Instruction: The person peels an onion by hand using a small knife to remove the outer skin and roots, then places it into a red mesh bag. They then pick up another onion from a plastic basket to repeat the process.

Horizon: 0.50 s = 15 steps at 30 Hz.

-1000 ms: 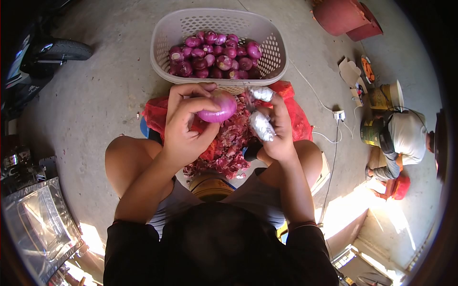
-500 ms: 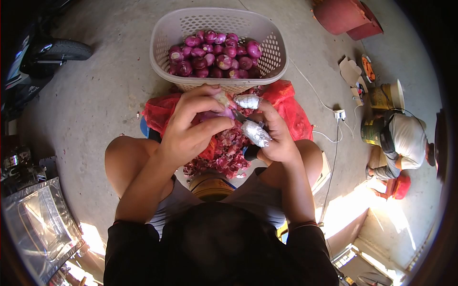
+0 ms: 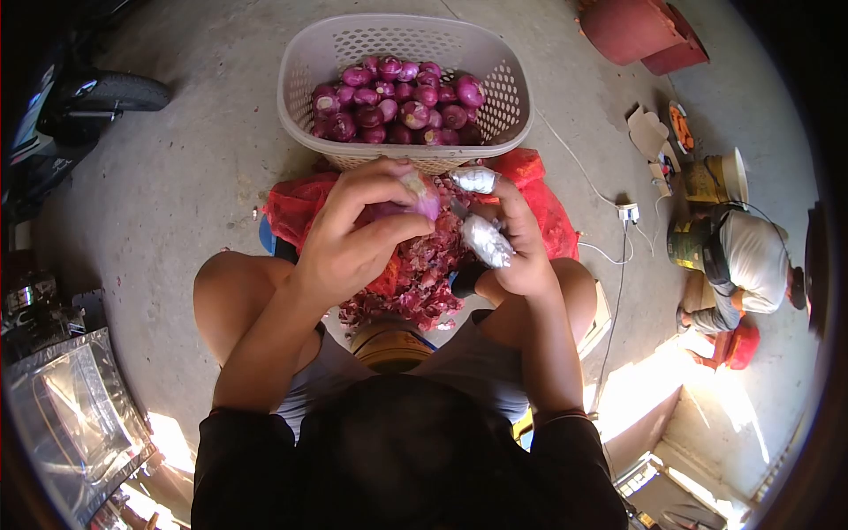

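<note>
My left hand [image 3: 353,234] has its fingers curled round a purple-red onion [image 3: 427,196], whose pale end shows between the fingertips. Just to the right, my right hand [image 3: 523,252] has silvery wrapping on its thumb and index finger. A small knife [image 3: 458,208] juts from between those two wrapped fingers, its short dark blade pointing at the onion but apart from it; the handle is hidden in the hand. Beneath both hands lies a heap of red onion skins [image 3: 428,278] on a red mesh bag [image 3: 555,225].
Ahead stands a plastic basket [image 3: 406,151] holding many peeled-looking onions [image 3: 415,115]. A white cable with a plug [image 3: 628,212] runs over the floor at right. Farther right, another person [image 3: 755,261] bends near buckets [image 3: 729,177]. A motorcycle wheel [image 3: 128,91] is at upper left.
My right hand has drawn back slightly to the right with the knife, opening a gap from the onion. The left hand has stayed almost in place, with more of the onion showing.
</note>
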Available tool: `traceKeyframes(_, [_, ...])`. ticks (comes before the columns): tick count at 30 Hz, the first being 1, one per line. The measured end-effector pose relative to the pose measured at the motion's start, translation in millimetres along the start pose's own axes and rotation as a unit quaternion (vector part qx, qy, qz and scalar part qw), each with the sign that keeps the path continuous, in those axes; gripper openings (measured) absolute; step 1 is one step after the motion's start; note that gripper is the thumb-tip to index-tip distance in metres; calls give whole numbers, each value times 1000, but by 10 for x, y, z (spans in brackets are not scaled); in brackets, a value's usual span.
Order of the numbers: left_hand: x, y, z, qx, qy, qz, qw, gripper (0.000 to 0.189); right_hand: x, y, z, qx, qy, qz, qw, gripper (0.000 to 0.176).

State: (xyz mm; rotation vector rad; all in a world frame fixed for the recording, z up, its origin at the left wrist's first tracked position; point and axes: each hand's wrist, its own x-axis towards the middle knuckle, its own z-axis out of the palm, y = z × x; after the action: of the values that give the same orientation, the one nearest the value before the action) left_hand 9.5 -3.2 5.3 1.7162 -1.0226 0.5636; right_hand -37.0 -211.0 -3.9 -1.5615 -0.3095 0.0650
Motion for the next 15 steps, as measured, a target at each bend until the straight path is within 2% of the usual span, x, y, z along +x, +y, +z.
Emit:
traceKeyframes(3, [14,4,-18,3,-8,4,1000,28,-40,-116,4,24,-33,86,995,48])
traceKeyframes(6, [41,36,-52,10,-32,3,999,29,7,-87,15,-35,-47,19,998,46])
traceKeyframes(9, [56,57,-85,22,-56,2,998,31,34,-85,24,-58,-42,-3,997,42])
traceKeyframes(11, [59,64,-65,28,-45,7,999,28,25,-137,20,-39,-37,60,997,41])
traceKeyframes(13, [58,66,-54,20,-41,0,999,28,19,-125,22,-43,-30,55,997,41])
traceKeyframes(15, [49,61,-46,13,-37,-2,999,28,29,-41,31,-71,-21,-18,997,41])
